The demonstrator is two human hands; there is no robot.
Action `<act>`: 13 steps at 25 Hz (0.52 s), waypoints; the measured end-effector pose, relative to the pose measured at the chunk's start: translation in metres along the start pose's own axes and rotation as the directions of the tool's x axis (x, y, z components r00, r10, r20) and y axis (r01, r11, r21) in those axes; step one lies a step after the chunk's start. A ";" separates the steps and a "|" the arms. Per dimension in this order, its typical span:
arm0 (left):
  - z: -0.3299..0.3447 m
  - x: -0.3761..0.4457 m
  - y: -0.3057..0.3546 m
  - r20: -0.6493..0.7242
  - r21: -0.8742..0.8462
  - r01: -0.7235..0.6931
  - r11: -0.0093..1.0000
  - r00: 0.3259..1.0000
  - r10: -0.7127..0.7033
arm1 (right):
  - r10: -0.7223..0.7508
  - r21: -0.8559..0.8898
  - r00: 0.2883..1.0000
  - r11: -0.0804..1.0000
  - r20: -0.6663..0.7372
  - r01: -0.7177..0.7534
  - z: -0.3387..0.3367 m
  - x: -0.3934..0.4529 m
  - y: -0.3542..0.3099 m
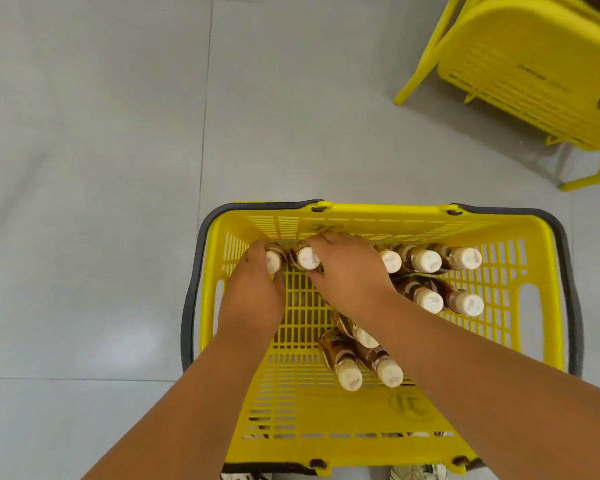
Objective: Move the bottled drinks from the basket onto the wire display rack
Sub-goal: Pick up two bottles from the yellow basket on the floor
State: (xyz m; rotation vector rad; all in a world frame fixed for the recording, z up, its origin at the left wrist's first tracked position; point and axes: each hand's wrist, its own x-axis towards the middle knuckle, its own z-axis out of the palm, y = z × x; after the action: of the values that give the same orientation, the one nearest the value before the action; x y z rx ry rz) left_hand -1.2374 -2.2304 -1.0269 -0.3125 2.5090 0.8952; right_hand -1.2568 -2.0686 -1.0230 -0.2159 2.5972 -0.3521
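A yellow plastic basket (548,292) with grey handles stands on the floor below me. Several brown bottled drinks with white caps stand inside it, along the far wall and in the middle. My left hand (253,292) curls round a bottle (273,262) in the far left corner. My right hand (350,271) reaches beside it, with fingers and thumb round the neighbouring bottle (308,258). Other bottles (426,261) stand at the far right, and a group (349,374) leans near the centre. No wire rack is in view.
Grey tiled floor (101,168) surrounds the basket. A yellow frame holding stacked yellow baskets (534,71) stands at the upper right. The tips of shoes (418,472) show below the basket's near edge.
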 end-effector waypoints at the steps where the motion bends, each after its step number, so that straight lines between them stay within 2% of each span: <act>1: 0.002 0.000 0.001 -0.030 -0.049 0.039 0.998 0.999 -0.041 | 0.007 0.029 1.000 1.000 -0.029 -0.006 0.002 0.000 0.001; 3: 0.002 -0.001 0.004 -0.057 -0.090 0.057 0.994 0.996 -0.062 | 0.009 0.086 0.998 0.996 -0.065 -0.004 0.003 -0.001 0.002; 8: -0.020 -0.022 0.009 -0.060 -0.046 -0.023 0.999 0.998 0.021 | -0.002 0.199 0.993 0.980 -0.118 0.025 -0.007 -0.022 0.003; 13: -0.068 -0.078 0.047 -0.085 -0.071 -0.080 0.994 0.994 0.074 | 0.074 0.394 0.980 0.919 -0.186 0.005 -0.062 -0.079 -0.014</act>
State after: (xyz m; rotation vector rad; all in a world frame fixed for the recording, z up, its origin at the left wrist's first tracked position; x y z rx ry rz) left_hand -1.2092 -2.2337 -0.9168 -0.2833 2.5828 1.0284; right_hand -1.2189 -2.0522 -0.9305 0.0088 2.6465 -0.9113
